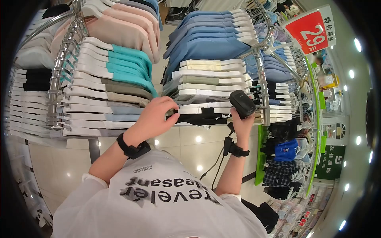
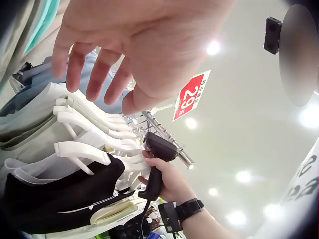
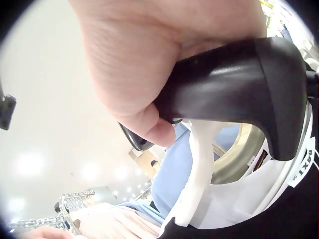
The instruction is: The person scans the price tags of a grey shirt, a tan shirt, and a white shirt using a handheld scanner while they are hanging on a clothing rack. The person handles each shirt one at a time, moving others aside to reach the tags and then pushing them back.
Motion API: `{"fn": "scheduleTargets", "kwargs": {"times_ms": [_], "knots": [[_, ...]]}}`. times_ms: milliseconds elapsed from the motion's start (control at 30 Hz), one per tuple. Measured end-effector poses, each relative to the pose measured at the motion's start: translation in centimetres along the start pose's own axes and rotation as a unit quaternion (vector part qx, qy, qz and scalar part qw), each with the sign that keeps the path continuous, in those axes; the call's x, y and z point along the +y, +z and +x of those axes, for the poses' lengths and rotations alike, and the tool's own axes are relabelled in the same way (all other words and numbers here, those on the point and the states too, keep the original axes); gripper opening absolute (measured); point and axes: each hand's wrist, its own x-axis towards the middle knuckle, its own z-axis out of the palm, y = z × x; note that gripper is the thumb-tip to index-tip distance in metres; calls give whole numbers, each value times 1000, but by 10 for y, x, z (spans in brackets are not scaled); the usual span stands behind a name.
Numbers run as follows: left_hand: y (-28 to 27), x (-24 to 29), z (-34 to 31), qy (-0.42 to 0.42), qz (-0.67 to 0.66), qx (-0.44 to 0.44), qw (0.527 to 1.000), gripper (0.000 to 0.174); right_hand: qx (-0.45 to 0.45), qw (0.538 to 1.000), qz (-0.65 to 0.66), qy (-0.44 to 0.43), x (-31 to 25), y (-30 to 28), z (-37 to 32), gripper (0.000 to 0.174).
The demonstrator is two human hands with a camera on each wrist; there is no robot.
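My right hand [image 1: 243,126] grips a black corded handheld barcode scanner [image 1: 242,104], its fingers wrapped round the handle [image 3: 219,87]. Its head is over the hook end of white hangers at the right rack. My left hand [image 1: 156,116] is at the left end of a black garment [image 1: 202,118] on a white hanger [image 2: 82,149]. In the left wrist view its fingers [image 2: 102,69] hang loosely above the row of hangers, holding nothing. A white tag [image 3: 303,167] with print lies on black cloth below the scanner in the right wrist view.
Metal rails [image 1: 262,87] carry hanging clothes; blue shirts [image 1: 214,39] hang behind. A left rail [image 1: 59,79] holds turquoise tops [image 1: 129,63]. A red price sign [image 1: 311,31] stands up at the right. The scanner's cable [image 1: 216,166] trails toward the body.
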Motion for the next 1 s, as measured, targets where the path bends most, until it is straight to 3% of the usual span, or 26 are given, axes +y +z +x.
{"fn": "scheduleTargets", "kwargs": {"times_ms": [300,367,433,533,733,1000], "knots": [[54,-31,41,-13,-45,-96,994,21,-59,997,-48,-7,9,-25,2,75],[66,-45,50,-8,32,-110,993,28,-67,996,-58,-18,10,-31,3,76],[72,-55,58,-8,33,-97,995,30,-74,994,-70,-28,-2,-31,2,77],[67,-59,73,-23,48,-102,993,37,-87,995,-40,24,-13,-34,-1,79],[64,-69,91,-74,-2,-107,991,41,-102,994,-46,-18,-12,-40,1,80],[69,-70,79,-21,14,-66,997,44,-117,989,-86,-7,-8,-47,0,70]]}}
